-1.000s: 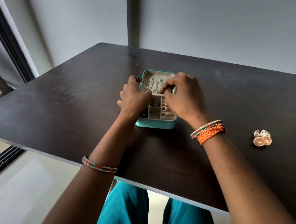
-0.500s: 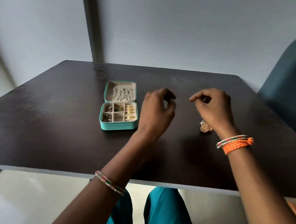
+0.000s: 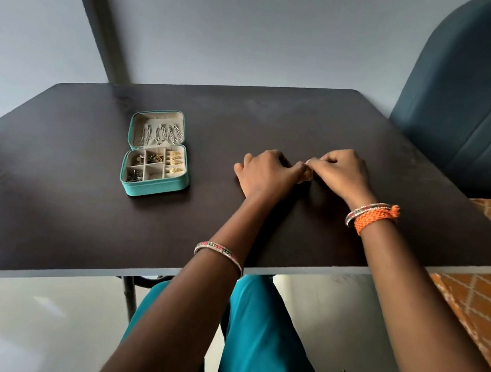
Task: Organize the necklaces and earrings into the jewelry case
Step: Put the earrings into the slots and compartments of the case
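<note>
A small teal jewelry case (image 3: 131, 182) lies open on the dark table (image 3: 75, 208), left of my hands. Silver chains hang in its lid and gold earrings fill the right compartments. My left hand (image 3: 266, 174) and my right hand (image 3: 340, 171) meet fingertip to fingertip on the table, right of the case. Between them a small gold earring (image 3: 308, 176) peeks out, mostly hidden. Both hands have curled fingers pinching at it.
A blue upholstered chair (image 3: 479, 103) stands past the table's right corner. An orange patterned surface (image 3: 480, 310) lies to the right below the table edge. The wall runs behind the table. My legs in teal trousers are under the near edge.
Both hands left the case and moved right to the earrings. They have closed together over them. The view swung right, so the case now sits at the left.
</note>
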The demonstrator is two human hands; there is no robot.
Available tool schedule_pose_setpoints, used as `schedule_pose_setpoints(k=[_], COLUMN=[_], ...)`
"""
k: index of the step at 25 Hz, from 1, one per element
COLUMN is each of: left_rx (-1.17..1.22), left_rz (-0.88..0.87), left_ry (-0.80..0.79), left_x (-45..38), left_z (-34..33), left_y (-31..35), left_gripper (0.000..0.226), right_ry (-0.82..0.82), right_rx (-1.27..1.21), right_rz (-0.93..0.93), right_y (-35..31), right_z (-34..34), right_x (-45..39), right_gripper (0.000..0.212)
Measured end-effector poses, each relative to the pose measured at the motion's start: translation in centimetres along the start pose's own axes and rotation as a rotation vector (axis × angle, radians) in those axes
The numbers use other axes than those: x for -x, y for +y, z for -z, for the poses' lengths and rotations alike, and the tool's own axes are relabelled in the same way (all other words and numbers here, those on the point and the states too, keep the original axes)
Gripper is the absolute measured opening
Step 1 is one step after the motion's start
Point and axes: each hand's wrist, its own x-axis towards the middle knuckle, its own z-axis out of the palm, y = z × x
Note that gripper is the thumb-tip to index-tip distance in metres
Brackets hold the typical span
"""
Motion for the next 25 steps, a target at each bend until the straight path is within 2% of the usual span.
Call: schedule_pose_setpoints(k=[4,7,8,10,13,16,20,25], left_rx=[0.061,0.119,0.199,0.505,0.844,0.944,1.104,1.115], left_rz=[0.032,0.053,0.054,0.04,-0.044,-0.063,0.072,0.174], left_ry=[-0.013,-0.068,-0.084,-0.09,-0.09,-0.073,-0.065,0.105], left_x=[-0.5,-0.8,-0.8,-0.5,2.0,5.5,9.4,12.1], left_z=[0.1,0.3,0.5,1.4,4.3,6.8,8.5,8.9], left_y=[-0.2,-0.5,-0.6,-1.1,-1.5,-2.6,-4.5,-5.1], left_gripper=[0.028,0.024,0.023,0.024,0.022,0.019,0.018,0.017], right_ry=[-0.073,-0.111,-0.14,-0.182,-0.203,-0.244,-0.279,-0.212], right_rx=[-0.039,-0.22,-0.327,-0.498,-0.64,-0.781,-0.959,-0.92], right_rz=[-0.024,-0.036,-0.036,-0.025,-0.049,-0.1,-0.185,-0.266], right_y=[0.0,0.1,-0.1,-0.5,-1.6,-3.3,-5.8,-8.1], right_z=[-0.2,0.0,0.2,0.9,1.8,1.5,-0.4,-2.8], right_x=[-0.2,-0.1,0.2,1.1,3.4,6.8,12.3,15.6], right_gripper=[0.022,0.014,0.012,0.01,0.009,0.009,0.011,0.014])
